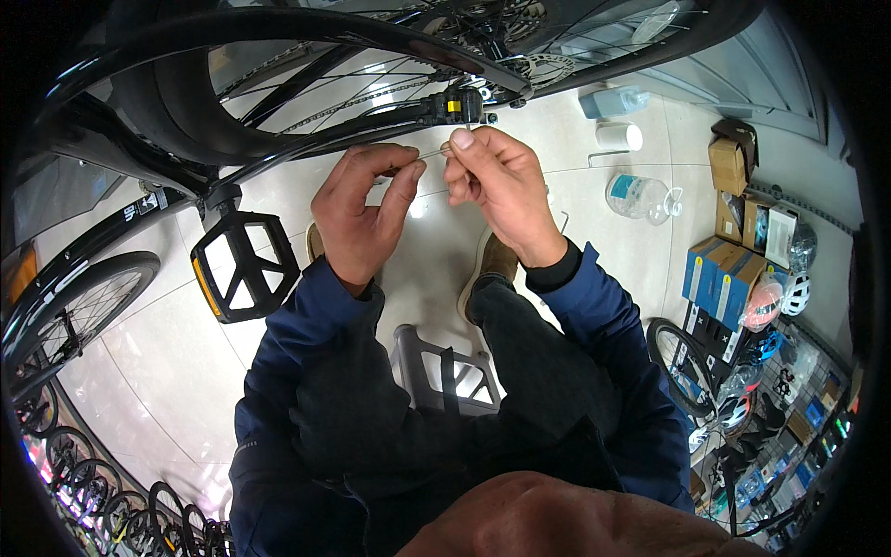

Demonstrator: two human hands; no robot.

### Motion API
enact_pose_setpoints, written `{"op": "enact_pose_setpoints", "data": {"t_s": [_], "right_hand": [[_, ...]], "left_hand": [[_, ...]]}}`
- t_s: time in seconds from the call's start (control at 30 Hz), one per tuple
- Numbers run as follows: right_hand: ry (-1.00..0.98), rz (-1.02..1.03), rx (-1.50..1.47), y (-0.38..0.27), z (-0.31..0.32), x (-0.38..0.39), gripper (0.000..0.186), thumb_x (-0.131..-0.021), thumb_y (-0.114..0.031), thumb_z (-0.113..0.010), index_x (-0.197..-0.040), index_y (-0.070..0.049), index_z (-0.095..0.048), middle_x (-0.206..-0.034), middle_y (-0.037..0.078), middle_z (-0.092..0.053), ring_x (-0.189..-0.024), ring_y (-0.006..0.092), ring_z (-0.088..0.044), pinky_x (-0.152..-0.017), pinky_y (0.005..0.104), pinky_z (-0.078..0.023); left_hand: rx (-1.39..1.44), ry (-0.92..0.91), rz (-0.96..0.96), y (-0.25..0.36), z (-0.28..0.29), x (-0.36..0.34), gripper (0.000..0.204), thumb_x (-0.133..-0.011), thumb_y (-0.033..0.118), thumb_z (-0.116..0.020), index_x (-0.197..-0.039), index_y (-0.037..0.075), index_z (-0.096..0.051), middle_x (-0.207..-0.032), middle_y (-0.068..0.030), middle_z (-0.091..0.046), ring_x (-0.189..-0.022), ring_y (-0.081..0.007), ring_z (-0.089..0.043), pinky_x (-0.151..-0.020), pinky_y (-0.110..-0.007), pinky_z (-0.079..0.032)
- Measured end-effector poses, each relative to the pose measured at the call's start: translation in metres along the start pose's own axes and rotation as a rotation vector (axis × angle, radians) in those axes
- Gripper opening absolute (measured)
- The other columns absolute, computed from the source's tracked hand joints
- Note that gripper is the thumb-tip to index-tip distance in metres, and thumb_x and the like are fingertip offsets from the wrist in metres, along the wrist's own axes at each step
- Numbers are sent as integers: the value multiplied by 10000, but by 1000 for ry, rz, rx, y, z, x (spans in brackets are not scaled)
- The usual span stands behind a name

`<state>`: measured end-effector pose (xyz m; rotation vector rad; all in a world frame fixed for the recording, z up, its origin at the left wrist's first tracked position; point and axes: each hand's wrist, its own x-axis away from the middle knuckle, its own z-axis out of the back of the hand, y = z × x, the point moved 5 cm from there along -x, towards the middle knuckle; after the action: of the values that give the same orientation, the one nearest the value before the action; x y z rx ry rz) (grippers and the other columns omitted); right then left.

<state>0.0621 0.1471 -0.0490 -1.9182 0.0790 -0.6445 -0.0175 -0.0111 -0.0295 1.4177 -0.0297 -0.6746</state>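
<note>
Crosswise runs thin wire [433,152], long axis slanting slightly upward to right, pinched by both hands [364,200].

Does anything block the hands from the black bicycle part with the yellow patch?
Nothing visible does: the right hand is just below the black bicycle part, with a thin silver metal piece between it and the left hand.

Was brightly lit, with white patches of glare on the glossy pale tiled floor [172,395]. Gleamed in streaks along the curved glossy black bicycle tube [306,28]. Lay dim across the dark denim trousers [348,399]. Bent straight edges toward a black rim, softening small details.
</note>
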Motion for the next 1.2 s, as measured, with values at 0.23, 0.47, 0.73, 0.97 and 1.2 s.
{"op": "enact_pose_setpoints", "data": {"t_s": [0.23,0.47,0.73,0.97,1.2], "right_hand": [[-1,26,-37,-1,0,0,271,-998,-294,-680,-948,-28,-671,-796,54,-707,-646,107,-658,-620,251,-562],[6,63,-4,2,2,-1,241,-994,-254,-686,-986,-14,-668,-823,72,-715,-672,120,-676,-650,257,-584],[16,104,-146,3,2,3,158,-990,-139,-674,-1088,-17,-656,-953,119,-731,-798,174,-727,-732,320,-628],[4,84,-165,6,4,5,162,-1004,-133,-650,-1100,-3,-652,-977,142,-732,-830,190,-731,-768,341,-632],[-28,82,-132,7,4,5,176,-1044,-186,-593,-1123,-40,-653,-994,83,-732,-833,150,-721,-790,314,-610]], "left_hand": [[-11,-4,7,-1,0,0,159,-860,-4,-772,-992,8,-684,-929,-103,-710,-772,-170,-673,-693,-271,-542],[-21,-27,55,-6,-2,1,123,-887,-3,-744,-992,1,-680,-899,-103,-700,-741,-170,-666,-689,-278,-542],[-37,-60,110,-17,-3,5,133,-960,73,-704,-1057,-13,-674,-912,-80,-711,-820,-135,-671,-748,-258,-547],[6,-73,163,-20,-5,8,134,-967,68,-696,-1062,-22,-664,-922,-74,-712,-830,-128,-667,-752,-246,-540],[4,-71,146,-16,-4,6,126,-954,54,-709,-1051,-18,-673,-923,-68,-714,-834,-117,-660,-755,-248,-537]]}}
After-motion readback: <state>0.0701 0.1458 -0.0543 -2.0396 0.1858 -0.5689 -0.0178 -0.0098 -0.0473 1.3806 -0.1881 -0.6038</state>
